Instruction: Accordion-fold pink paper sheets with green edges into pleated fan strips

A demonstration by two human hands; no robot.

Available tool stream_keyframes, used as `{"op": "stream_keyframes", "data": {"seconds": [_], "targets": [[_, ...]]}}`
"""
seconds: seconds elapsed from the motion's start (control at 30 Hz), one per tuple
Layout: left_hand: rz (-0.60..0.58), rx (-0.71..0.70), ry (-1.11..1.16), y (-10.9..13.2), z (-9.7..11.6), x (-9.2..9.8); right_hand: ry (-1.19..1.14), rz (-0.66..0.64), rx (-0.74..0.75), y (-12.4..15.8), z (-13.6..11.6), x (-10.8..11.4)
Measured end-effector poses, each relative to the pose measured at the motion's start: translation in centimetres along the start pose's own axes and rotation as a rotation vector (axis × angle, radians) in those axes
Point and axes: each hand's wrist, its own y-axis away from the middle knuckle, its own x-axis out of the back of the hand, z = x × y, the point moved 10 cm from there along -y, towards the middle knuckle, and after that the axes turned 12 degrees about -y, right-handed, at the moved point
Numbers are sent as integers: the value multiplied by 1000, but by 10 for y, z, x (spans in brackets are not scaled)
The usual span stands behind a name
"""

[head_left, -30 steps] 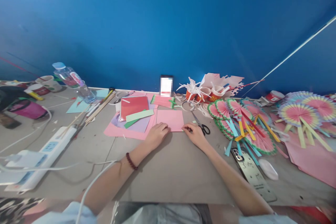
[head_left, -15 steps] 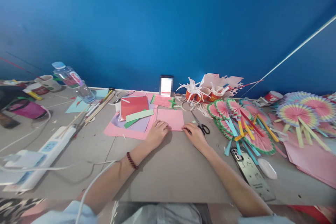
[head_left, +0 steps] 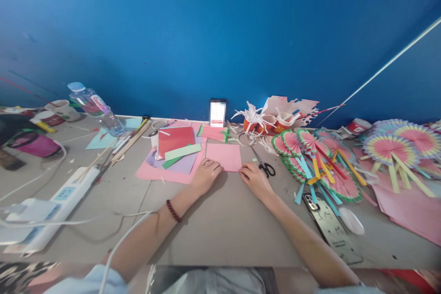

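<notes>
A pink sheet of paper (head_left: 227, 156) lies flat on the grey table between my hands. My left hand (head_left: 206, 175), with a dark bead bracelet on the wrist, has bent, close-set fingers pressing on the sheet's near left part; its thumb is mostly hidden. At the near right corner, my right hand (head_left: 255, 178) is closed, thumb against fingers on the paper's edge. Black-handled scissors (head_left: 267, 167) lie just beyond the right hand. Left of the sheet are a red packet (head_left: 176, 140), green paper strips (head_left: 182, 150) and larger pink and purple papers.
Pink-and-green folded fans (head_left: 317, 156), a patterned phone (head_left: 330, 225) and a white mouse-like object (head_left: 351, 220) lie to the right. Red cups (head_left: 267, 124) and an upright screen (head_left: 218, 112) stand by the blue wall. Leftward are a bottle (head_left: 98, 105) and power strip (head_left: 65, 206).
My right hand's fingers have shifted very slightly at the paper's corner. Otherwise the hands and the pink sheet stay in place.
</notes>
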Motion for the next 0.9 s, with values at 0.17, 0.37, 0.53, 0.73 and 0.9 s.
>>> {"op": "stream_keyframes", "data": {"seconds": [0.17,0.37,0.53,0.73,0.9], "targets": [[-6,8,6,-1,0,1,153,-24,14,5,-2,-10],[30,-7,-15,-2,4,6,348,-67,23,12,-12,-17],[23,-64,-82,-1,13,5,476,-137,-11,15,-27,-24],[32,-76,-170,-2,19,8,515,-143,-43,17,-36,-27],[62,-72,-185,-2,20,12,537,-190,-37,17,-39,-34]]}}
